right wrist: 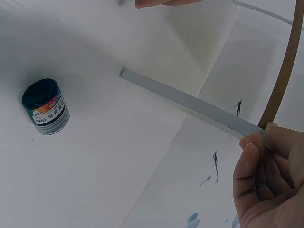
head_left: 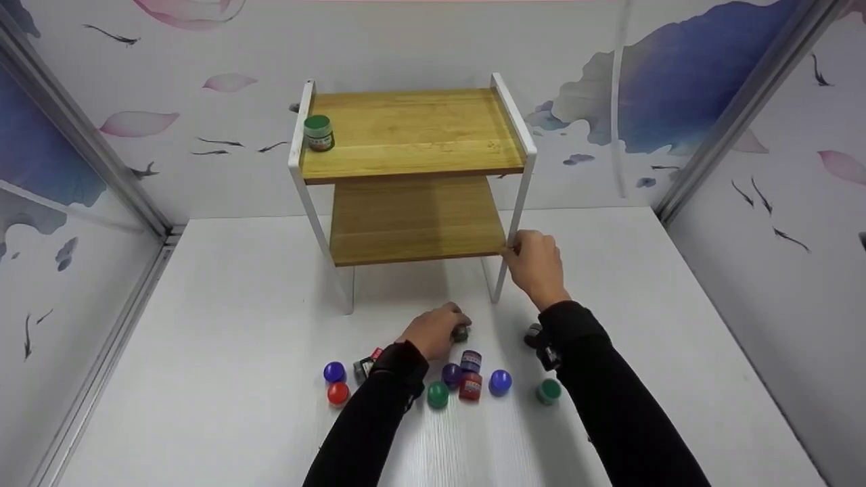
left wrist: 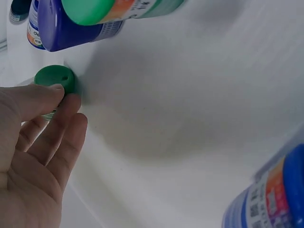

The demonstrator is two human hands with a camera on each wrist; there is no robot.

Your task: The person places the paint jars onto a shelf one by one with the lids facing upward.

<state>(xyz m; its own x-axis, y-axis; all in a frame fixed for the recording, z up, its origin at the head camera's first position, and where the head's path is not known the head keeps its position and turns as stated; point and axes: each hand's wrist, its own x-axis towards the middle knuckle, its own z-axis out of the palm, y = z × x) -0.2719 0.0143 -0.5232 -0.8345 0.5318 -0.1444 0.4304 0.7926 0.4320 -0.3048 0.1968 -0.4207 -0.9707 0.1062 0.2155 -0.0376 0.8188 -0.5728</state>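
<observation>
A two-tier wooden shelf (head_left: 413, 132) on a white metal frame stands at the back of the white table. My right hand (head_left: 517, 247) grips its front right leg (head_left: 509, 260) beside the lower board; the right wrist view shows those fingers (right wrist: 254, 161) curled at the white bar (right wrist: 190, 99). My left hand (head_left: 453, 325) lies over a small paint jar (head_left: 461, 332) in front of the shelf. In the left wrist view its fingertips (left wrist: 59, 92) curl onto a green-capped jar (left wrist: 56, 80). Another green-capped jar (head_left: 318, 132) stands on the top board at the left.
Several small paint jars lie loose near the table's front, among them a blue one (head_left: 334, 371), a red one (head_left: 337, 393), a green one (head_left: 549, 391) and a dark-capped one (right wrist: 45, 107). Patterned walls with metal rails (head_left: 81, 149) close in three sides.
</observation>
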